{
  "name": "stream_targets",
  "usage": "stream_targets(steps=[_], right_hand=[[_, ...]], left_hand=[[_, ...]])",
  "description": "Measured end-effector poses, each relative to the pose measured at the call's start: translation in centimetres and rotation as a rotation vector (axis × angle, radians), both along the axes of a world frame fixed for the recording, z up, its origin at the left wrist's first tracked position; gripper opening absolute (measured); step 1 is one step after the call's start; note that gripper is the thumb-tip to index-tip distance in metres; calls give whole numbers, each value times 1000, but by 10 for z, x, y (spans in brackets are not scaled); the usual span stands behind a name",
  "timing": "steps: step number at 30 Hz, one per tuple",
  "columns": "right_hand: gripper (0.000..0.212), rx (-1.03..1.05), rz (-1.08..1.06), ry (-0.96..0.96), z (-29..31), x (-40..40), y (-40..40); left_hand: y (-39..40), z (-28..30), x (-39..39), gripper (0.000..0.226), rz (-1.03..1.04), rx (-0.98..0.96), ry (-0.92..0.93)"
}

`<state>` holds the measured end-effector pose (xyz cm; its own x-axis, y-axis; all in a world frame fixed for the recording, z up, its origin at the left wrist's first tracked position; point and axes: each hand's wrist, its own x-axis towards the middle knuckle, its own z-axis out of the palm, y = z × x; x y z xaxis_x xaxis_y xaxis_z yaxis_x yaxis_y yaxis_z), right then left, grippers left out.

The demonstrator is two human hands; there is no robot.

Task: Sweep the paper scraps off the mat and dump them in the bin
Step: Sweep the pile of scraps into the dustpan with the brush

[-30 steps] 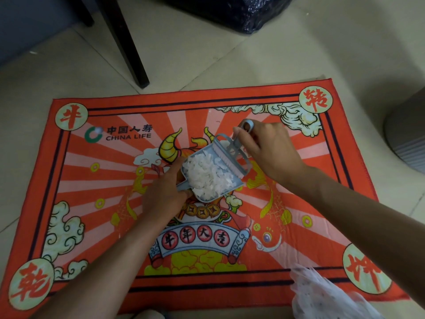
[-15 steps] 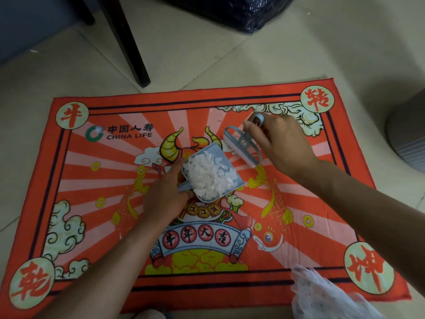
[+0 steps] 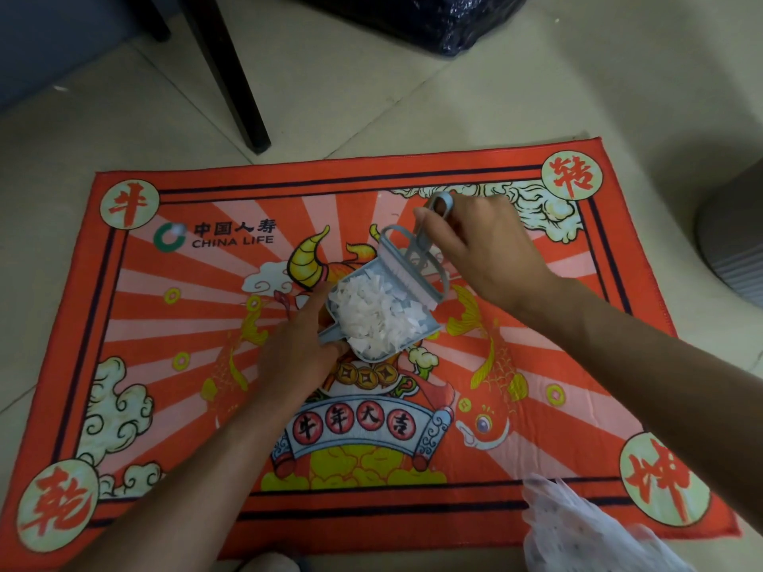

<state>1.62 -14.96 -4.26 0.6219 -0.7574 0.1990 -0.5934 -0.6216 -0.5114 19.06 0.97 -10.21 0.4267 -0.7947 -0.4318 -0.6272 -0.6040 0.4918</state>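
- L hand (image 3: 299, 350): fingers curled round the dustpan (image 3: 384, 319) handle, thumb side up, back of hand toward the camera.
- L forearm: runs from the bottom-left of view up toward centre, bare, wrist about straight.
- R hand (image 3: 481, 251): fingers and thumb pinch the small brush (image 3: 417, 262) by its handle, knuckles up, brush head at the dustpan's far rim.
- R forearm: comes in from the right edge, angled up-left, bare; wrist bent slightly down.
- Hands near each other, not touching.
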Motion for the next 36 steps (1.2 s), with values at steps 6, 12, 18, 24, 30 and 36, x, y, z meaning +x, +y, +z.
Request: stream_targets(steps=[6,12,18,24,30,36], right_hand=[[46,-69,-23,-19,10,2,-13],[45,-63,6,55,-2,-1,-8],[45,50,46,20,-16,1,11],[46,25,57,60,-13,9,8],[45,6,49,63,-12,6,2],[44,-17,43,66,-3,4,-2]], left_hand=[[1,-2,1,89,7,7,2],[2,-3,1,89,23,-1,12],[2,-4,0,90,24,-13,34],[4,-6,0,91,60,-23,102],[3,-4,4,87,83,-35,148],[-3,0,7,86,66,-65,161]])
